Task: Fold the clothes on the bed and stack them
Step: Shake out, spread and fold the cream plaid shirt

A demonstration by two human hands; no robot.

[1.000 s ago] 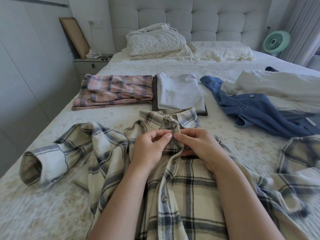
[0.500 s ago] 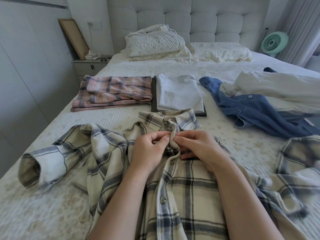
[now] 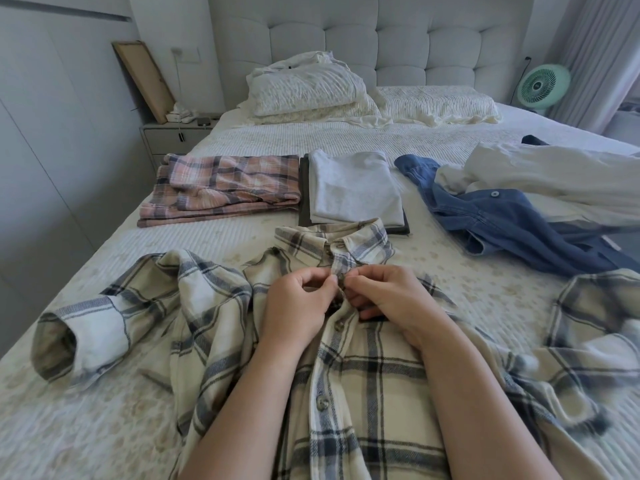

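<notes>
Plaid flannel shirt (image 3: pixel 363 393) spread face-up on bed (image 3: pixel 86 427), collar away, sleeves flung wide. Left hand (image 3: pixel 298 306) and right hand (image 3: pixel 391 299) both pinching placket just below collar, probably fastening a button so the front stays shut for folding. Folded pink plaid garment (image 3: pixel 225 188) and grey folded stack (image 3: pixel 353 192) beyond; denim shirt (image 3: pixel 512 226) unfolded at right.

Both forearms reach fwd — left hand (image 3: pixel 298 306) & right hand (image 3: pixel 388 299) meet, fingers pinching.
</notes>
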